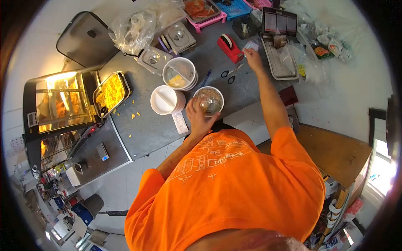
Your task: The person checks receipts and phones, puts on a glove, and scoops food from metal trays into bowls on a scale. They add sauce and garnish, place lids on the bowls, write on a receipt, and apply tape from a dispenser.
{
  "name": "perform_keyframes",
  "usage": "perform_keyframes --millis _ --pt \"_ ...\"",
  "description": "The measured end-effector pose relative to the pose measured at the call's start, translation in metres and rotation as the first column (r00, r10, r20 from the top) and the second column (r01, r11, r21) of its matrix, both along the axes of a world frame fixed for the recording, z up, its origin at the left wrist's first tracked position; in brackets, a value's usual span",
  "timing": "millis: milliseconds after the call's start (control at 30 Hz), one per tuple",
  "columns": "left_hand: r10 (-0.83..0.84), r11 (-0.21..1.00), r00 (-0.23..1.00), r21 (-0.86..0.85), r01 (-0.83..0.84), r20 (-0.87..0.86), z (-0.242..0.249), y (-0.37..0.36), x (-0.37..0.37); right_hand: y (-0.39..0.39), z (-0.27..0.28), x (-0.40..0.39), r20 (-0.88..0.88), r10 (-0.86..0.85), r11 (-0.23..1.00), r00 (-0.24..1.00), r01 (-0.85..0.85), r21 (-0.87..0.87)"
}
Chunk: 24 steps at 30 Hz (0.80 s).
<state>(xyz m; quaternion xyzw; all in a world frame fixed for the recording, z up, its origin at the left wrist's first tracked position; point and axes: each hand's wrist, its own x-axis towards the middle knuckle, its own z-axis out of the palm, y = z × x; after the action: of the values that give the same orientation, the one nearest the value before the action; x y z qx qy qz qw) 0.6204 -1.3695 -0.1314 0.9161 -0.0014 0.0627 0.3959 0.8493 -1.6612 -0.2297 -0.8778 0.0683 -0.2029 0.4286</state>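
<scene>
My left hand (198, 117) is curled against the near left side of a round white bowl (222, 104). Inside it, brownish food shows under what looks like a shiny clear lid or film (209, 100). My right hand (253, 59) is stretched forward, its fingertips pinched together beside the red tape dispenser (230, 48). A small pale packet or slip (251, 44) lies right by those fingertips. What they hold, if anything, is too small to make out. Dark-handled scissors (230, 76) and a blue pen (206, 78) lie between my hands.
Stacked white tubs (167, 100) and round containers with divided lids (180, 73) stand left of the bowl. A tray of yellow food (112, 92) sits beside a lit display warmer (63, 104). Metal lids (178, 37), a plastic bag (134, 31) and a tablet screen (279, 21) line the back.
</scene>
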Motion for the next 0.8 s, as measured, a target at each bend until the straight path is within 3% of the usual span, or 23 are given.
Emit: perform_keyframes --millis 33,67,200,267,400,433,467,500,567,600,633,667,733,800 --pt "-0.136 0.974 0.991 0.181 0.134 0.001 0.006 -0.003 0.001 0.010 0.027 0.014 -0.392 0.106 0.975 0.914 -0.018 0.222" --pt "-0.168 0.972 0.985 0.175 0.160 0.034 0.004 -0.006 0.008 0.015 0.041 0.025 -0.684 0.278 0.906 0.674 0.052 0.420" --pt "-0.177 0.937 0.982 0.292 0.189 -0.069 0.005 -0.006 0.016 0.008 0.021 0.046 -0.655 0.429 0.831 0.622 0.012 0.556" --pt "-0.202 0.957 0.977 0.199 0.213 -0.074 0.002 -0.002 0.019 -0.002 0.014 0.033 -0.364 0.553 0.461 0.749 0.089 0.883" --pt "-0.228 0.956 0.971 0.176 0.236 -0.067 -0.002 0.006 0.017 -0.016 -0.024 0.001 -0.277 0.485 0.405 0.829 0.068 0.912" --pt "-0.237 0.951 0.969 0.188 0.246 -0.068 -0.001 0.006 0.020 -0.017 -0.038 0.005 -0.353 0.272 0.899 0.895 -0.106 0.425" --pt "-0.248 0.946 0.967 0.200 0.256 -0.066 0.003 0.006 0.025 -0.017 -0.048 0.006 -0.256 0.075 0.945 0.964 -0.151 -0.289" --pt "-0.248 0.945 0.965 0.198 0.260 -0.080 0.005 0.005 0.027 -0.013 -0.044 0.001 -0.270 0.075 0.946 0.960 -0.154 -0.285" --pt "-0.297 0.929 0.954 0.220 0.299 -0.044 0.007 0.005 0.031 0.000 -0.028 -0.004 -0.264 -0.083 0.849 0.961 -0.071 -0.524" --pt "-0.306 0.931 0.951 0.195 0.310 -0.048 0.006 0.006 0.033 0.010 -0.005 -0.012 -0.277 -0.079 0.849 0.958 -0.081 -0.522" --pt "-0.306 0.931 0.950 0.190 0.312 -0.059 0.007 0.007 0.035 0.022 0.027 -0.029 -0.428 0.099 0.995 0.898 -0.087 0.046" --pt "-0.315 0.925 0.946 0.198 0.325 -0.080 0.009 0.008 0.037 0.032 0.050 -0.051 -0.447 0.320 0.806 0.835 0.008 0.592" --pt "-0.338 0.916 0.937 0.198 0.349 -0.088 0.005 0.009 0.039 0.049 0.070 -0.098 -0.340 0.626 0.513 0.702 -0.042 0.857" --pt "-0.362 0.906 0.929 0.204 0.371 -0.082 0.000 0.010 0.038 0.074 0.097 -0.140 -0.499 0.705 0.655 0.503 -0.193 0.731"
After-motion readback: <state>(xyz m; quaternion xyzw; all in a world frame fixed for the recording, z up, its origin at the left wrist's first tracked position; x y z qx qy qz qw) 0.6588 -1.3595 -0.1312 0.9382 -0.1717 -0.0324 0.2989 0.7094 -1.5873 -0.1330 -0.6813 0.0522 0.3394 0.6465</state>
